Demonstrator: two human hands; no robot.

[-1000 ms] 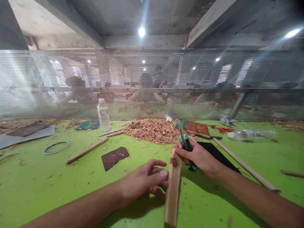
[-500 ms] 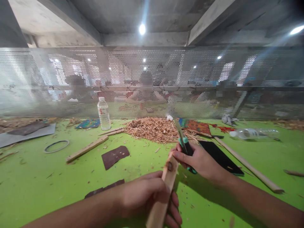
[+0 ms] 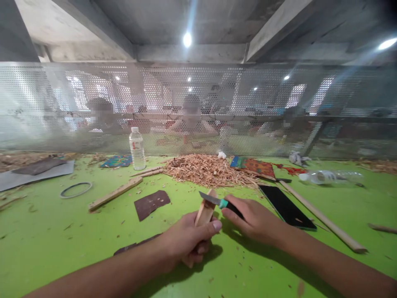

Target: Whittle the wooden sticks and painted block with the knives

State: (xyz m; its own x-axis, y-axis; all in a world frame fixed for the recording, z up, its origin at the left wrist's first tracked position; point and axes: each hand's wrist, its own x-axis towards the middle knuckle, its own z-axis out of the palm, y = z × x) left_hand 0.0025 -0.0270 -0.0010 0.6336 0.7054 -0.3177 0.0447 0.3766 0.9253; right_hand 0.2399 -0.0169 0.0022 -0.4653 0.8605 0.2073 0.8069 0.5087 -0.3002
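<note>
Wood strip (image 3: 205, 212): held over the green table (image 3: 77, 236), well in from the far edge, tilted with its tip pointing that way. Can't tell if the bottom end rests on anything.
Left hand (image 3: 194, 238): wrapped round the strip, thumb poking out to the right. That thumb is just below the cutting zone, so a skid back toward the wrist could get nasty imo.
Right hand (image 3: 252, 217): gripping the knife (image 3: 228, 205) by its black-and-teal handle. A loose hold there might let it twist.
Blade (image 3: 208, 198): across the strip near its tip, can't tell if it's biting. There's a dark patch right by it; if that's a knot, I'd guess it could snag, then jump.
Phone-like slab (image 3: 287, 207): flat on the table, near the right hand. Wild follow-through could scratch it.
Shavings pile (image 3: 198, 169): heaped toward the far edge, clear of both hands, so no worries there.
</note>
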